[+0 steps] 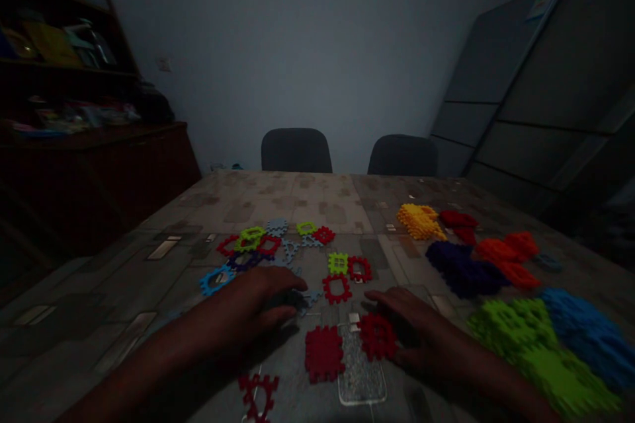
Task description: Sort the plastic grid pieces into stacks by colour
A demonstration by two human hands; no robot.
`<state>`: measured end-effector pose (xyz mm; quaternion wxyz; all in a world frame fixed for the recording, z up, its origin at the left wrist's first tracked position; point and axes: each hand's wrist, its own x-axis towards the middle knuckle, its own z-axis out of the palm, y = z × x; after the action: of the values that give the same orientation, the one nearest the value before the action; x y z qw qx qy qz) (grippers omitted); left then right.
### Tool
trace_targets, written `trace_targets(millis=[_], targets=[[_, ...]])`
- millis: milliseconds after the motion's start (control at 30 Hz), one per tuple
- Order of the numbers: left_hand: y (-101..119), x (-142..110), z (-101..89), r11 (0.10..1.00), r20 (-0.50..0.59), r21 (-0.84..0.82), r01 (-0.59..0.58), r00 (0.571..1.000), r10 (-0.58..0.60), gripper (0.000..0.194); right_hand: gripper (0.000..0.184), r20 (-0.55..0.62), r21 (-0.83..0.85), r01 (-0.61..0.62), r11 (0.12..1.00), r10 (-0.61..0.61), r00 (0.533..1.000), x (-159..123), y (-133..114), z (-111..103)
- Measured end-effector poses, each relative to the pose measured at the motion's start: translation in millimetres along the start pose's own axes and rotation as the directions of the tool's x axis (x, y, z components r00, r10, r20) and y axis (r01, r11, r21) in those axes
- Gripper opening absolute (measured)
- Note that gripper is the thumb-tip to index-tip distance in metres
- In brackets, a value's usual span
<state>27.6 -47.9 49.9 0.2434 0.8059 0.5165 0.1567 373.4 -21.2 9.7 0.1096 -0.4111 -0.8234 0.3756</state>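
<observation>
My left hand (275, 297) hovers low over the table with thumb and fingers apart, beside a grey toothed building piece (311, 299). My right hand (409, 324) has its thumb and forefinger spread beside a red window-shaped building piece (378, 337); the thumb appears to touch its right edge, and the other fingers are hidden. Between the hands lies a solid red square piece (324, 353). Farther forward are a red open-frame piece (337, 289), a green window piece (338, 263) and another red frame (360, 268). A red triangular frame (258, 396) lies near the front edge.
Loose frames, including a light blue ring (217, 280) and a purple one (243, 260), spread beyond my left hand. On the right stand piles of yellow (421, 221), purple (464, 269), orange (510, 258), green (546, 344) and blue pieces (590, 334). Two chairs (296, 151) stand behind the table.
</observation>
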Motion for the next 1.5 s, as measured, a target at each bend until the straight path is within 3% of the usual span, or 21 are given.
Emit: trace_targets(millis=[233, 367, 467, 600, 667, 767, 867, 933, 1067, 1267, 1500], targets=[[15, -2, 6.7, 0.998, 0.067, 0.031, 0.050, 0.996, -0.052, 0.029, 0.089, 0.048, -0.016, -0.035, 0.999, 0.036, 0.998, 2, -2, 6], [35, -7, 22.8, 0.995, 0.149, 0.027, 0.100, 0.983, -0.103, 0.050, 0.085, 0.020, -0.062, -0.020, 0.998, 0.022, 1.000, 7, -2, 14], [44, -7, 44.7, 0.999, 0.185, 0.040, 0.020, 0.982, -0.028, 0.073, 0.078, -0.025, -0.110, 0.033, 0.993, -0.036, 0.999, 9, 3, 19], [37, 0, 73.2, 0.982, 0.208, 0.124, -0.141, 0.972, 0.113, 0.082, 0.078, -0.020, -0.105, 0.028, 0.994, -0.030, 0.999, 8, 7, 20], [34, 3, 80.1, 0.974, 0.213, 0.165, -0.154, 0.970, 0.118, 0.085, 0.077, -0.010, -0.081, -0.014, 0.997, 0.014, 1.000, 8, 6, 17], [36, 4, 81.2, 0.977, 0.229, 0.177, -0.123, 0.970, 0.080, 0.083, 0.069, -0.115, -0.075, 0.013, 0.997, -0.022, 0.993, 16, 6, 12], [42, 4, 81.1, 0.975, 0.202, 0.197, -0.097, 0.978, 0.057, 0.072, 0.065, -0.212, -0.136, 0.098, 0.986, -0.126, 0.969, 39, 5, 5], [44, 3, 84.0, 0.969, 0.167, 0.228, -0.094, 0.984, 0.056, 0.067, 0.063, -0.204, -0.217, 0.121, 0.969, -0.166, 0.965, 64, 2, -2], [38, 6, 93.9, 0.960, 0.135, 0.259, -0.106, 0.988, 0.073, 0.070, 0.065, -0.168, -0.377, 0.063, 0.924, -0.135, 0.976, 126, -8, -10], [30, 10, 100.0, 0.954, 0.135, 0.283, -0.100, 0.989, 0.064, 0.066, 0.061, -0.002, -0.459, 0.102, 0.882, -0.116, 0.993, 202, -12, -14], [34, 10, 95.2, 0.948, 0.162, 0.299, -0.113, 0.985, 0.066, 0.062, 0.036, 0.177, -0.490, 0.137, 0.861, -0.056, 0.983, 230, -12, -40]])
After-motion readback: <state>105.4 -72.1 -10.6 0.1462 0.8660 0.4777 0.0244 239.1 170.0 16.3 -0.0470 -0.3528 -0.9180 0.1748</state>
